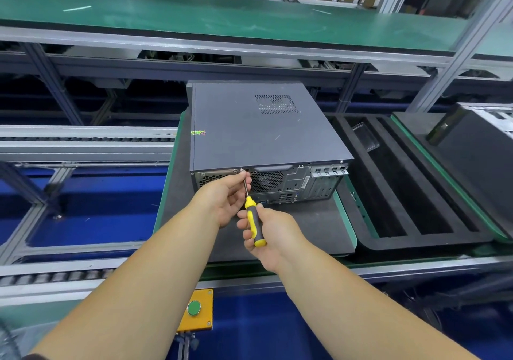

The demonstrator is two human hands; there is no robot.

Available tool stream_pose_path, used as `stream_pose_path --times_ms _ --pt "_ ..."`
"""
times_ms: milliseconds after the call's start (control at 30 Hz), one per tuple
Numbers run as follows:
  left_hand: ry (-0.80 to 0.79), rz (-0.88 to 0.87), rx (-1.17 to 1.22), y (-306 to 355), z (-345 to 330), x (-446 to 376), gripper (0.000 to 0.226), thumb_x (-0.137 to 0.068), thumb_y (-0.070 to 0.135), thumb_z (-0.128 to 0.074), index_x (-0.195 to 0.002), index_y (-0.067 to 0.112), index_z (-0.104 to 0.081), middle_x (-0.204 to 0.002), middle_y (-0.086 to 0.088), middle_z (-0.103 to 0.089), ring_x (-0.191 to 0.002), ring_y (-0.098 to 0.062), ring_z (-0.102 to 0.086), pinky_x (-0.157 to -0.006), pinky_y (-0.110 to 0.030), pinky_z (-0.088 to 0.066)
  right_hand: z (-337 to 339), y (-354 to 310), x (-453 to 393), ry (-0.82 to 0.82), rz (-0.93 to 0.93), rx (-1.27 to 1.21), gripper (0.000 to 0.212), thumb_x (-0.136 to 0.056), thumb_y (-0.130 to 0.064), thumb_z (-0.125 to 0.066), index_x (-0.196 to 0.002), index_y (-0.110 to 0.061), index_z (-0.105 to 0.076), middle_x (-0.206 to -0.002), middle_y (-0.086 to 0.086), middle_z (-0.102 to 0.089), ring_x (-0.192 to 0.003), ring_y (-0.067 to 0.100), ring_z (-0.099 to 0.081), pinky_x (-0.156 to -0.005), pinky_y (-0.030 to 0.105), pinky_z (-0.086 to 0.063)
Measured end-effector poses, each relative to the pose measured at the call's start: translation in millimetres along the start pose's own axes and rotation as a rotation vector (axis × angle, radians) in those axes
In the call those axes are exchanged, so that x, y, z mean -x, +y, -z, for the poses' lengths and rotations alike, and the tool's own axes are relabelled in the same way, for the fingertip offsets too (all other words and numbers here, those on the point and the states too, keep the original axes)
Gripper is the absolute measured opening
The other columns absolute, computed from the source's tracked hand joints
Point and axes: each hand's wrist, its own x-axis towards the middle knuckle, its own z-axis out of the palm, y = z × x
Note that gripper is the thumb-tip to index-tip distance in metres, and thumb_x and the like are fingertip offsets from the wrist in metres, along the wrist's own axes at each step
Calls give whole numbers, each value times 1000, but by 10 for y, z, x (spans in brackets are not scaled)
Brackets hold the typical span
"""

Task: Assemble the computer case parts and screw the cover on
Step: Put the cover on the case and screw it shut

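Note:
A dark grey computer case point(258, 132) lies on its side on a grey mat point(311, 229), its rear panel facing me and the cover on top. My right hand point(266, 232) grips the yellow and grey handle of a screwdriver point(253, 220). The screwdriver's shaft slants up to the top edge of the rear panel. There my left hand point(227, 198) pinches the shaft tip with fingertips at a screw point(241, 170), which is mostly hidden by the fingers.
A black foam tray point(410, 193) with long slots lies right of the mat. Another dark case point(477, 148) stands at the far right. Roller conveyor rails point(83, 137) run to the left. A yellow box with a green button point(195, 308) hangs below the bench edge.

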Motion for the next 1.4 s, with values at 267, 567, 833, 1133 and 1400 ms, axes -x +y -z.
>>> stream_pose_path --times_ms 267,567,833,1133,1400 --pt "-1 0 -22 -3 -27 -8 12 -85 20 -73 -92 11 -71 -79 1 -72 -66 -4 -65 -53 -14 -49 -1 -1 -8 60 83 -3 23 -92 -30 -70 -94 -7 -69 -68 6 -64 -49 10 -53 -45 20 -45" --pt "-41 -34 -12 -16 -16 33 14 -92 17 -64 -93 8 -75 -86 -2 -75 -73 -8 -71 -59 -21 -54 -55 -8 -4 55 0 -91 46 -103 -40 -47 -103 0 -70 -59 5 -59 -39 9 -46 -36 19 -36" --pt "46 -10 85 23 -92 20 13 -93 15 -63 -89 6 -72 -77 -1 -74 -68 -7 -69 -73 -20 -54 -87 -16 -21 8 -70 -249 41 -103 -38 -49 -98 -2 -67 -56 5 -55 -37 9 -42 -34 17 -33" --pt "62 10 83 34 -71 -12 10 -89 17 -69 -83 8 -71 -70 1 -73 -61 -4 -68 -63 -14 -53 -86 -14 22 72 53 7 26 -94 -33 -67 -92 -7 -68 -61 4 -69 -48 8 -54 -44 18 -46" --pt "-6 35 42 25 -61 56 19 -96 17 -56 -92 6 -71 -78 -2 -75 -67 -9 -71 -57 -22 -57 -131 -25 16 14 -20 -162 33 -99 -40 -57 -92 -9 -66 -61 5 -56 -42 9 -41 -36 18 -32"
